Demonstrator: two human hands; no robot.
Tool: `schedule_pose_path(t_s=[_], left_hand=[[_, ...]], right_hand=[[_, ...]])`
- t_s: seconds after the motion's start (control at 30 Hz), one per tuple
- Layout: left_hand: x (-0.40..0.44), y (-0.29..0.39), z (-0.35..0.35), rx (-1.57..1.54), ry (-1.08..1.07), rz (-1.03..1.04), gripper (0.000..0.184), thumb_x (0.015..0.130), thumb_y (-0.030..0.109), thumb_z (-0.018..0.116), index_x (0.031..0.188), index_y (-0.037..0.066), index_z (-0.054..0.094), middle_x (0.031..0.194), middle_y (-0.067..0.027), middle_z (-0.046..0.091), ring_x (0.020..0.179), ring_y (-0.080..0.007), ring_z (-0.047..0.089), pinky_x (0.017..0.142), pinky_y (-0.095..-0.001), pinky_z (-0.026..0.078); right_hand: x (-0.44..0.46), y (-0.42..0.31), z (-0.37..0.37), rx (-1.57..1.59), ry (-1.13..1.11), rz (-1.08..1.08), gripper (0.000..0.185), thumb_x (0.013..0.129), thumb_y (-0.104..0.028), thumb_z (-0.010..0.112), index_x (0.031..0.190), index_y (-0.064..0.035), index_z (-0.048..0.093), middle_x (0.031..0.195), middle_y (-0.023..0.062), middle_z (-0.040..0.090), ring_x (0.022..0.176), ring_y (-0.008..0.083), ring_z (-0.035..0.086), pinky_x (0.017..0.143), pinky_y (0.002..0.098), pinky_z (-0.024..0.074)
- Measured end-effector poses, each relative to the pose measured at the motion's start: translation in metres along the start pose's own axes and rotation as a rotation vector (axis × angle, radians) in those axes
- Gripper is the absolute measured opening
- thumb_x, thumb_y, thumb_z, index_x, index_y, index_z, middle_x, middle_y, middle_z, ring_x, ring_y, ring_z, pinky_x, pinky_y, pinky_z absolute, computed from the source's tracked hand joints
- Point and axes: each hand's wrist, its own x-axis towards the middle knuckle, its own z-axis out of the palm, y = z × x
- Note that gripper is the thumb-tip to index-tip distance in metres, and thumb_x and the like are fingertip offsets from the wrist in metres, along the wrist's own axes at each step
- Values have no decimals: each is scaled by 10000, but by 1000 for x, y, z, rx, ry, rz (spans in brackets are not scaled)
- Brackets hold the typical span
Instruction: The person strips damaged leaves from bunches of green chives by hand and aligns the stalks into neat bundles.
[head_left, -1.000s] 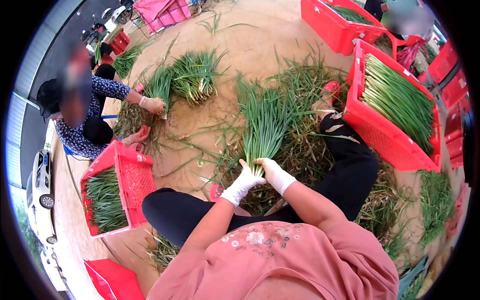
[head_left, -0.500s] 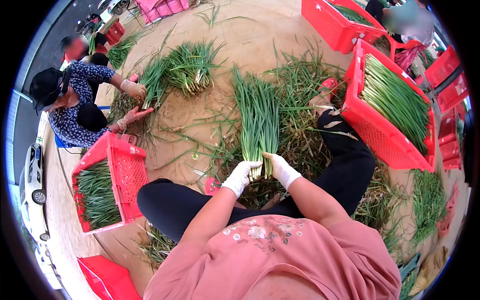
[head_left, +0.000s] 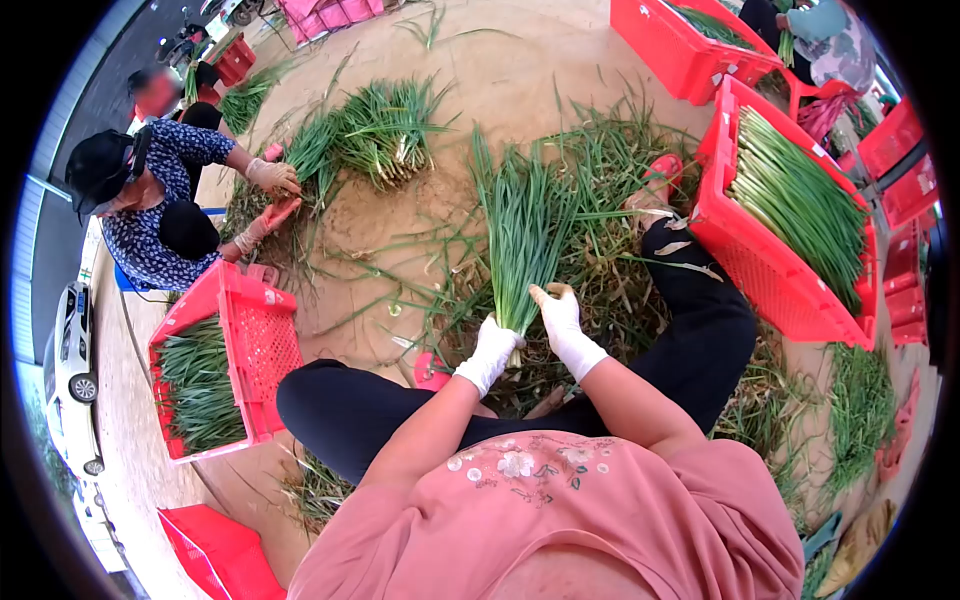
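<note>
A bunch of garlic chives with long green leaves and pale stem ends points away from me. My left hand, in a white glove, is closed round the bunch near its stem ends. My right hand, gloved too, is at the right edge of the leaves, just above the left. Its thumb and fingers are apart and its fingertips touch or nearly touch the leaves; which one I cannot tell. Loose leaves and dry trimmings lie under and beyond the bunch, between my legs.
A red crate of chives stands at my right, another red crate at my left. Across on the left, a person in gloves handles chives near a loose pile. A red folded crate or lid lies lower left.
The stems, held by both hands before, are gathered together in my left hand. My right hand has come off the stem ends and moved up along the leaves.
</note>
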Motion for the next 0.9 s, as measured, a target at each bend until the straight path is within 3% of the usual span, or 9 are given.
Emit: schedule_pose_path(t_s=[0.07, 0.17, 0.23, 0.43, 0.47, 0.57, 0.63, 0.77, 0.9], left_hand=[[-2, 0, 2, 127, 35, 52, 544, 517, -97, 628, 1038, -8, 497, 915, -93, 583, 778, -233, 574, 704, -360, 477], [-5, 2, 4, 198, 16, 24, 556, 507, -88, 638, 1033, -2, 480, 905, -95, 576, 773, -229, 577, 698, -338, 482], [-8, 3, 2, 66, -39, 39, 543, 524, -91, 649, 1028, 14, 476, 893, -87, 580, 780, -211, 582, 690, -327, 487], [-8, 8, -7, -511, -363, -225, 451, 674, -94, 577, 1081, 63, 462, 850, -62, 582, 731, -186, 603, 636, -315, 521], [-4, 5, -5, -578, -311, -229, 484, 656, -129, 555, 1069, 101, 452, 833, -72, 571, 636, -231, 594, 511, -363, 515], [-1, 12, -10, -600, -298, -271, 489, 656, -147, 533, 1073, 100, 461, 833, -80, 569, 638, -230, 592, 509, -350, 512], [5, 7, -16, -621, -329, -230, 470, 646, -167, 509, 1048, 76, 486, 833, -87, 569, 640, -219, 595, 520, -341, 517], [7, 4, -26, -560, -276, -263, 461, 627, -135, 550, 1043, 54, 489, 820, -86, 576, 603, -207, 597, 482, -311, 514], [0, 0, -23, -278, -170, -28, 573, 578, -125, 581, 1123, 12, 469, 892, -86, 595, 725, -201, 599, 609, -295, 511]], right_hand=[[-12, -17, 6, -10, -171, -34, 294, 760, -217, 691, 901, 18, 584, 794, 35, 594, 707, 108, 498, 650, 257, 412], [-7, -2, 9, -114, -288, -27, 246, 773, -187, 669, 899, 6, 585, 779, 35, 589, 655, 107, 499, 582, 244, 414], [-12, -13, 5, 47, -258, 175, 211, 792, -165, 638, 910, -1, 575, 776, 46, 587, 639, 129, 513, 558, 256, 433], [-12, -17, -8, 334, -276, 383, 303, 834, -95, 547, 1093, 20, 440, 1031, 154, 544, 950, 281, 565, 789, 387, 504], [-14, -19, -8, 347, -300, 347, 283, 836, -93, 547, 1078, 19, 450, 1017, 148, 550, 930, 279, 569, 777, 386, 503], [-18, -24, -9, 301, -381, 214, 197, 826, -105, 577, 974, 8, 511, 909, 102, 581, 831, 208, 574, 718, 323, 483], [-26, -41, -11, -295, -572, -248, 133, 807, -96, 604, 872, 1, 540, 796, 59, 579, 743, 134, 543, 673, 262, 447], [-37, -66, -17, -3, -598, -369, 76, 812, -27, 573, 874, -5, 534, 788, 48, 581, 734, 130, 558, 712, 261, 464], [9, -85, -61, 779, -183, -362, 143, 831, -114, 600, 948, -55, 540, 919, 76, 585, 806, 186, 572, 769, 342, 489]])
